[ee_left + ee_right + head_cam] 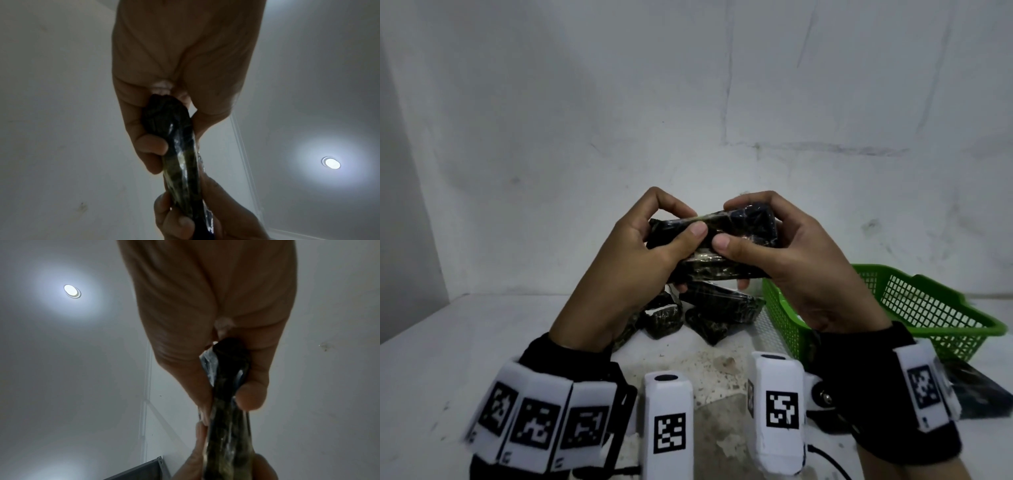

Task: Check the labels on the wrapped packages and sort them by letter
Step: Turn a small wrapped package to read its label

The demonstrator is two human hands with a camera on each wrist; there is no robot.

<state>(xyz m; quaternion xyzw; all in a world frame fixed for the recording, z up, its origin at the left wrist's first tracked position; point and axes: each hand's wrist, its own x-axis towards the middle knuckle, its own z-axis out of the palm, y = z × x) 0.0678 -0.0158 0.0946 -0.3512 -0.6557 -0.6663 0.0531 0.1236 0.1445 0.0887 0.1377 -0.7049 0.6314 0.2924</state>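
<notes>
The wrapped package (726,240) is up in the air at chest height, well above the table, dark and glossy under clear film, and both hands are on it: the left hand (640,253) clamps its left end, thumb on the near face and fingers curled over the top, while the right hand (791,253) grips the right end the same way. No label shows on the face turned toward us, so the letter cannot be read from here, and that is the danger: if the label stays hidden, this one could land in the wrong group. The film looks slick, too, so a loose pinch during a turn could let it slip down onto the pile of packages (695,315) lying directly below. Just right of that pile sits the green basket (928,308), mesh-walled, and another dark package (983,390) lies near its front corner. The table (448,359) is white and scuffed, with a worn, speckled patch near the wrists. Behind stands a plain, cracked white wall (688,102), and a ceiling light (331,163) glows overhead.
</notes>
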